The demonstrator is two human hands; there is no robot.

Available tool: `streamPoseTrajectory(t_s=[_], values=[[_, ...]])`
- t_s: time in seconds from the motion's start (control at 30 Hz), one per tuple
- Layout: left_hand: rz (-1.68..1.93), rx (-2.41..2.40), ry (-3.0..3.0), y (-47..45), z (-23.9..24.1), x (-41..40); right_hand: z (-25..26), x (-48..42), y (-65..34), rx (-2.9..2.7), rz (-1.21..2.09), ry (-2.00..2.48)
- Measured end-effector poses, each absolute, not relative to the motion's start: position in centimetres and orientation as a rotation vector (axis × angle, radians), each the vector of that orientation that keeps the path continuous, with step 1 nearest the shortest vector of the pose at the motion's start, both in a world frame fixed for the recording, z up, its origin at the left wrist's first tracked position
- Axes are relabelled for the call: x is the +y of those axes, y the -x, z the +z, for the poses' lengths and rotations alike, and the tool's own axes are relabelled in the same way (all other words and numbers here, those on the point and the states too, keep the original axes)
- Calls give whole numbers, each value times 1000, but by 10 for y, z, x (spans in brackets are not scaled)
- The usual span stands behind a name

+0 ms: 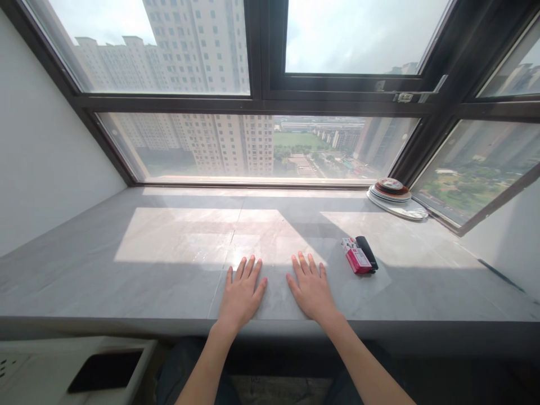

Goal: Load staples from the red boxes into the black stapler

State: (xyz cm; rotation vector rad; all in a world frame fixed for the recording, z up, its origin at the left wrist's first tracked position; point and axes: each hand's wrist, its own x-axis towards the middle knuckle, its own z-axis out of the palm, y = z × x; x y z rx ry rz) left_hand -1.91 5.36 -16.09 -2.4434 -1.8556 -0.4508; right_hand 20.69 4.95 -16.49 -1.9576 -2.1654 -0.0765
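My left hand (242, 292) lies palm down on the grey stone sill (169, 289), its fingers spread, near the front edge. Beside it, a short gap to the right, my right hand (311, 287) rests flat in the same way. Neither hand holds anything. Nearest to my right hand is a small pink and white box (356, 256). A black stapler-like object (367, 253) lies against the box's right side; its exact kind is hard to make out.
A stack of plates or lids (392, 194) sits in the far right corner by the window frame (261, 106). A thin dark stick (501, 275) lies along the right wall. Below the sill at left, a dark phone-like slab (105, 371) rests on a white surface (37, 371).
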Motion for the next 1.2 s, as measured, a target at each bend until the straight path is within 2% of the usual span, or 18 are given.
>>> streamPoseTrajectory(t_s=[1.2], values=[[-542, -1838, 2439, 13, -157, 65, -164, 47, -209, -2151, -32, 1961]])
